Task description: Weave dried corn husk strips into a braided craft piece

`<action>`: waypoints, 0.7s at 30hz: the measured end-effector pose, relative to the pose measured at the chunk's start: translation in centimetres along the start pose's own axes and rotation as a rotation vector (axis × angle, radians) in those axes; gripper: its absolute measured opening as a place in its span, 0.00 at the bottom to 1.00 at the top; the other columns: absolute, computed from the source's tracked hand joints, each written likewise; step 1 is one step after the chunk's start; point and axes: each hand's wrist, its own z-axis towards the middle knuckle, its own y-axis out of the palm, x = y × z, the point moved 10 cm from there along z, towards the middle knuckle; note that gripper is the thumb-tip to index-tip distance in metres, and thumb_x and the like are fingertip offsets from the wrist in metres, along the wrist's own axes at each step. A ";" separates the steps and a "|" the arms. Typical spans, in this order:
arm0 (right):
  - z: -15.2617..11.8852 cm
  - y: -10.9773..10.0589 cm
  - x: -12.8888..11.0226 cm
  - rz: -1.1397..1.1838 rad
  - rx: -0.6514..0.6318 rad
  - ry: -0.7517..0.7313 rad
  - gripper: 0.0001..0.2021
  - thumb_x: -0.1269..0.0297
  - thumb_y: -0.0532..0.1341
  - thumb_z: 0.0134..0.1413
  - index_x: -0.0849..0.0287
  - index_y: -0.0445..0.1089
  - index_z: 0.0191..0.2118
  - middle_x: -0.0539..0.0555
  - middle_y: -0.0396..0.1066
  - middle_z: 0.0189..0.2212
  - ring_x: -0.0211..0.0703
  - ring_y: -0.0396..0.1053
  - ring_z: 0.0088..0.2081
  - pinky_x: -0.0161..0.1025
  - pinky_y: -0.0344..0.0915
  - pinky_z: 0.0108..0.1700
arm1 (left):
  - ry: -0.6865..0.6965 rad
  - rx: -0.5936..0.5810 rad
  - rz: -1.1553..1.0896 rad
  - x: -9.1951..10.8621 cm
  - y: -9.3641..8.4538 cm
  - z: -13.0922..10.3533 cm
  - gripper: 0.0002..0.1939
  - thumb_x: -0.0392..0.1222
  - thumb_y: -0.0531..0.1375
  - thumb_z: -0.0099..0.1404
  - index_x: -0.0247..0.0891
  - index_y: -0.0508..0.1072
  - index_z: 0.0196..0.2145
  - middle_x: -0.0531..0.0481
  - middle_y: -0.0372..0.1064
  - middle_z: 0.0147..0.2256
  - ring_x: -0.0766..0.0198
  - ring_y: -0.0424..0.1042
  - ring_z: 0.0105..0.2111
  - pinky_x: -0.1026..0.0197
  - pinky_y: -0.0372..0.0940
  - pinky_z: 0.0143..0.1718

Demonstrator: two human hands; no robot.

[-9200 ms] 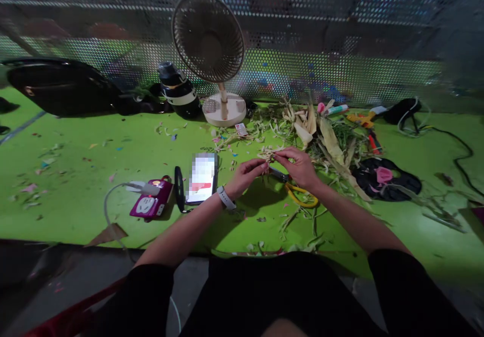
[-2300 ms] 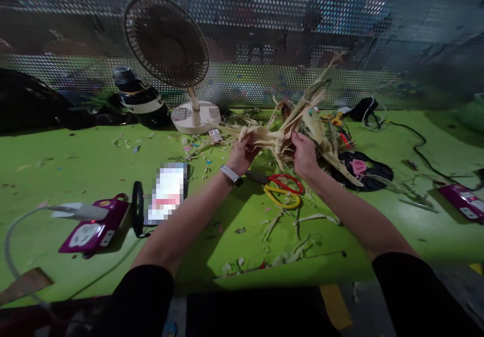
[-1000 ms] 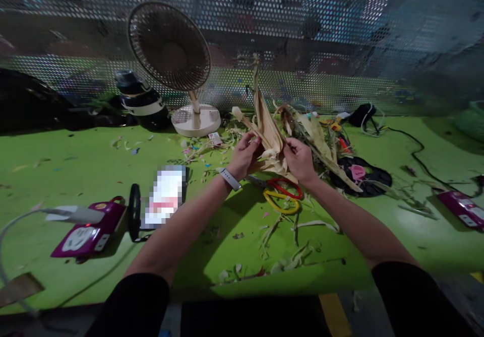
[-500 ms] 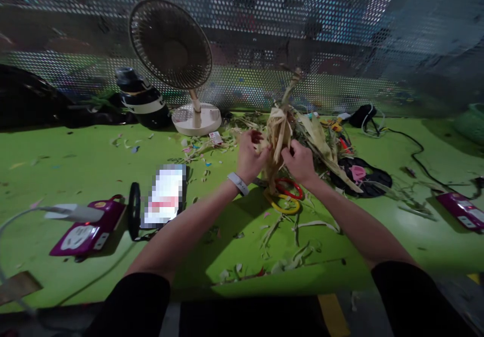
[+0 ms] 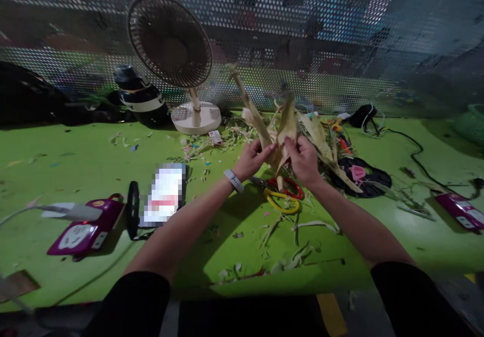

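A pale, dry bundle of what looks like corn husk is held above the green table, its upper part spread into two pieces. My left hand, with a light band on the wrist, is closed on its left side. On the right side, my right hand pinches a broad husk leaf. Scissors with one red and one yellow handle loop lie on the table just below the hands. More husk leaves are piled to the right of my right hand.
A fan and a dark bottle stand at the back left. Left of my forearm are a phone and a purple power strip. A black item and another purple strip lie right. Scraps litter the green table.
The husk bundle has opened into two spread pieces, its stem end swinging left. My right hand has moved up slightly and now grips the broad leaf. More of the scissors shows.
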 end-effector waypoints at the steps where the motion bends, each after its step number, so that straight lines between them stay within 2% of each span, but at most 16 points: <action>1: 0.5 -1.1 0.6 0.035 0.088 0.024 0.16 0.48 0.58 0.55 0.54 0.58 0.28 0.43 0.59 0.19 0.32 0.55 0.16 0.33 0.53 0.18 | 0.004 0.104 -0.022 -0.2 -1.5 0.3 0.22 0.61 0.65 0.52 0.36 0.73 0.30 0.52 0.69 0.25 0.69 0.65 0.26 0.65 0.61 0.27; 3: 1.4 -3.1 2.0 0.089 0.244 0.075 0.16 0.48 0.60 0.52 0.54 0.57 0.28 0.42 0.58 0.17 0.32 0.54 0.15 0.34 0.52 0.17 | -0.017 0.304 -0.104 -0.9 -4.6 0.5 0.22 0.60 0.66 0.51 0.37 0.74 0.30 0.51 0.72 0.28 0.69 0.67 0.28 0.65 0.62 0.29; 5: 2.0 -3.8 3.7 0.134 0.306 0.167 0.16 0.49 0.61 0.49 0.54 0.57 0.27 0.41 0.57 0.16 0.33 0.54 0.15 0.34 0.54 0.18 | -0.068 0.399 -0.163 -1.9 -6.2 0.5 0.20 0.58 0.68 0.50 0.38 0.75 0.32 0.51 0.73 0.30 0.68 0.69 0.29 0.66 0.62 0.28; 6: 2.1 -3.6 4.3 0.155 0.302 0.207 0.16 0.50 0.63 0.46 0.54 0.59 0.27 0.42 0.60 0.17 0.33 0.57 0.17 0.35 0.56 0.20 | -0.086 0.413 -0.175 -2.2 -6.5 0.5 0.20 0.57 0.68 0.50 0.38 0.75 0.32 0.51 0.74 0.30 0.68 0.69 0.29 0.66 0.62 0.28; 9: 1.8 -1.9 5.1 0.177 0.195 0.251 0.17 0.54 0.67 0.39 0.57 0.66 0.33 0.47 0.70 0.26 0.39 0.68 0.28 0.38 0.65 0.31 | -0.075 0.364 -0.175 -2.3 -5.6 0.4 0.20 0.55 0.70 0.48 0.38 0.76 0.32 0.49 0.75 0.32 0.65 0.71 0.32 0.64 0.64 0.32; 12: 0.8 0.5 5.1 0.149 0.044 0.271 0.22 0.55 0.70 0.34 0.59 0.69 0.37 0.50 0.74 0.31 0.44 0.70 0.36 0.44 0.67 0.43 | -0.044 0.245 -0.196 -1.7 -3.2 0.2 0.21 0.55 0.70 0.47 0.38 0.77 0.32 0.48 0.77 0.34 0.62 0.72 0.37 0.60 0.66 0.39; 14: 0.2 1.5 5.2 0.158 -0.020 0.301 0.22 0.55 0.71 0.34 0.58 0.70 0.37 0.51 0.75 0.34 0.45 0.71 0.40 0.45 0.66 0.47 | -0.073 0.157 -0.235 -1.7 -1.8 0.1 0.20 0.55 0.71 0.46 0.38 0.78 0.32 0.49 0.77 0.33 0.63 0.71 0.36 0.60 0.65 0.40; 17: -0.2 2.1 6.0 0.217 -0.068 0.392 0.19 0.54 0.70 0.38 0.57 0.72 0.37 0.51 0.76 0.36 0.46 0.71 0.44 0.43 0.67 0.47 | -0.196 0.067 -0.313 -2.3 -0.9 -0.2 0.18 0.51 0.72 0.44 0.39 0.79 0.32 0.52 0.76 0.32 0.68 0.69 0.31 0.65 0.63 0.34; 21: -1.1 3.6 7.6 0.391 -0.228 0.602 0.16 0.53 0.68 0.40 0.57 0.73 0.35 0.51 0.77 0.31 0.46 0.74 0.36 0.42 0.71 0.38 | -0.385 0.057 -0.442 -3.2 -1.5 -0.6 0.17 0.46 0.73 0.43 0.39 0.78 0.32 0.53 0.75 0.32 0.69 0.69 0.30 0.67 0.61 0.30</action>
